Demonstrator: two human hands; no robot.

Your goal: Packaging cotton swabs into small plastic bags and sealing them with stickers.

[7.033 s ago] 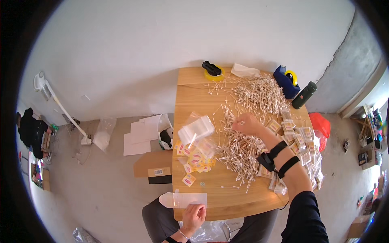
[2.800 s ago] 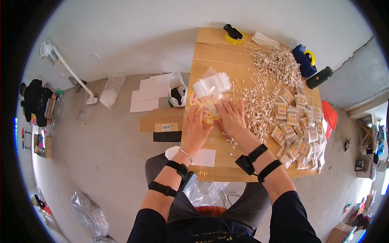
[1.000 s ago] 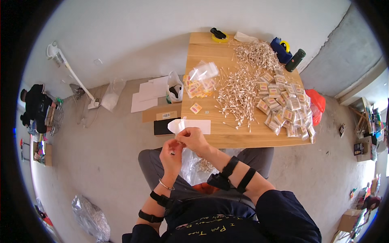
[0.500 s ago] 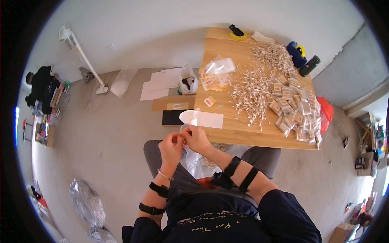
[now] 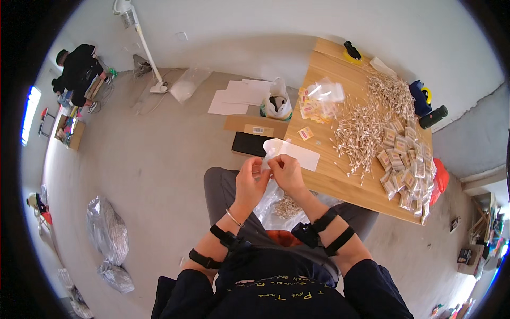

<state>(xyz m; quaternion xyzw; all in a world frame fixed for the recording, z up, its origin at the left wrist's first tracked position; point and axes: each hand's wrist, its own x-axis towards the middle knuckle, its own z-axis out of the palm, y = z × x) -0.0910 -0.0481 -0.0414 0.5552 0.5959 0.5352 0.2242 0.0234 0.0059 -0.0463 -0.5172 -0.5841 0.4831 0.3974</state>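
Observation:
My left hand (image 5: 250, 181) and my right hand (image 5: 287, 171) meet above my lap, both pinching a small clear plastic packet (image 5: 265, 162) between the fingertips. Below them a clear plastic bag (image 5: 284, 204) with several cotton swabs lies on my lap. Just beyond my hands a white sheet (image 5: 295, 153) rests at the near edge of the wooden table (image 5: 340, 181). A heap of loose cotton swabs (image 5: 358, 135) and several filled small packets (image 5: 404, 162) cover the table's right part.
A clear bag over orange packets (image 5: 317, 98) lies at the table's far left. A yellow tape dispenser (image 5: 350, 52), blue object (image 5: 421, 97) and dark bottle (image 5: 432, 116) stand at the back. On the floor: cardboard box (image 5: 256, 127), papers (image 5: 236, 97), white bag (image 5: 277, 101), silver bags (image 5: 108, 234).
My hands left the table and came together over my lap with the small packet. The view has turned left, putting the table further right.

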